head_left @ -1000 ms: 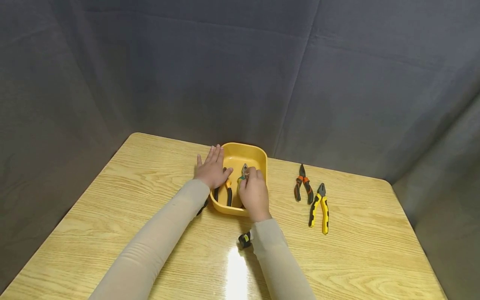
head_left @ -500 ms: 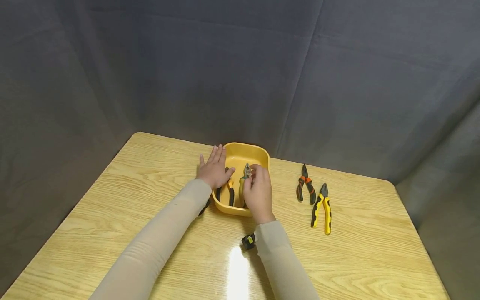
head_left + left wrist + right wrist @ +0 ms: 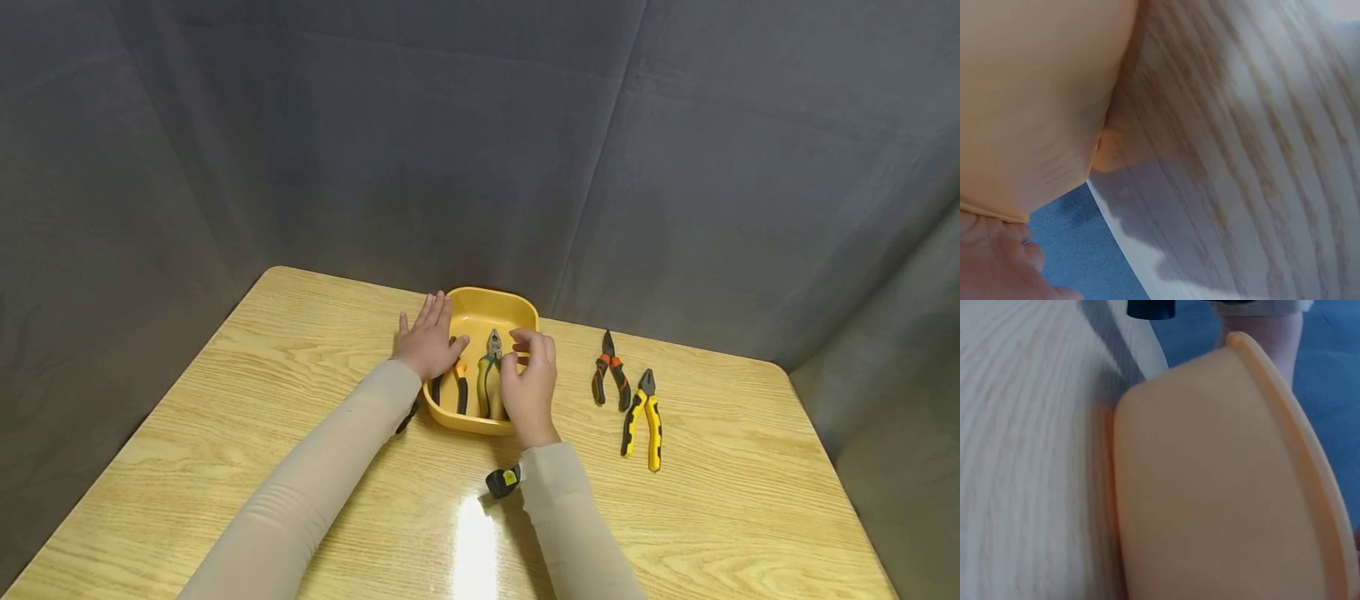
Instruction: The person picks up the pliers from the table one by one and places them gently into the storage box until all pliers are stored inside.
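My left hand (image 3: pixel 424 346) lies with spread, straight fingers over the left rim of a yellow plastic bin (image 3: pixel 489 295). In the left wrist view its fingers (image 3: pixel 999 261) show at the bin's edge. Combination pliers (image 3: pixel 483 387) with yellow-green handles lie inside the bin, jaws pointing away from me. Just right of them, my right hand (image 3: pixel 531 385) hovers over the bin's right rim, thumb and fingers apart and holding nothing. Another pair of pliers (image 3: pixel 461 390), with orange and black handles, rests at the bin's left, its head partly hidden by my left hand.
Right of the bin, needle-nose pliers (image 3: pixel 609 362) with black and orange handles lie on the wooden table (image 3: pixel 720 467). Beside them are yellow and black combination pliers (image 3: pixel 647 385). A grey curtain (image 3: pixel 420 150) hangs behind the table's back edge.
My right hand has let go of the yellow-green pliers and moved right, to the bin's right rim. The pliers stay in the bin. My left hand keeps its place.
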`<state>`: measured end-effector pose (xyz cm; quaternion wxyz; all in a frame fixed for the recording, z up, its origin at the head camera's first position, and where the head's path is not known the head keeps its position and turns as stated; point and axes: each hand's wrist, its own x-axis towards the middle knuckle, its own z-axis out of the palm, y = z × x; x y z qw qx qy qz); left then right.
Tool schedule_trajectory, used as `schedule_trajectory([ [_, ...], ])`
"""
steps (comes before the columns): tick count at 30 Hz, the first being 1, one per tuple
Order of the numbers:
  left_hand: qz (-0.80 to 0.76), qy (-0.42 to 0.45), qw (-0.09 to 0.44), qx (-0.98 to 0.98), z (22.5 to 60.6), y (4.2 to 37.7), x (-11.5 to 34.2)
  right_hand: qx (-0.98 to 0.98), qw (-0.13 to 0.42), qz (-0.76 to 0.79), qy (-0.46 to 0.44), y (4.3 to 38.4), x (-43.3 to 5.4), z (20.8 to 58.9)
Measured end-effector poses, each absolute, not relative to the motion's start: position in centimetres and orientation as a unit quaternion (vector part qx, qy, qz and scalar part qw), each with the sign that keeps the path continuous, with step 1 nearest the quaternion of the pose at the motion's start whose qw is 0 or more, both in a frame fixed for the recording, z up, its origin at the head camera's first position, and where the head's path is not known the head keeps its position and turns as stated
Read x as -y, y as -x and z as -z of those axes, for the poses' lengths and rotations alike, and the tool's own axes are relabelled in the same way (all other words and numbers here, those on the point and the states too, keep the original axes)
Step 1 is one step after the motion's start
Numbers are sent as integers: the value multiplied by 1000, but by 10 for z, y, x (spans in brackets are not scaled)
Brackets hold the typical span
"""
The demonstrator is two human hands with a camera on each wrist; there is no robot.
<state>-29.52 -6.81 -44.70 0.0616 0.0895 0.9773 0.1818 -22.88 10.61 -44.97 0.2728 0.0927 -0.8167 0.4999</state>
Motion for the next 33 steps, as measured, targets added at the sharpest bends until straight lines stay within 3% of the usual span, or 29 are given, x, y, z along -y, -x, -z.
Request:
schedule_trajectory([
  [11, -197, -94, 66, -974, 447, 296, 69, 816, 245, -521, -44, 236, -134, 443],
  [33, -200, -83, 72, -974, 447, 297, 71, 896, 56, -442, -1, 255, -209, 420],
])
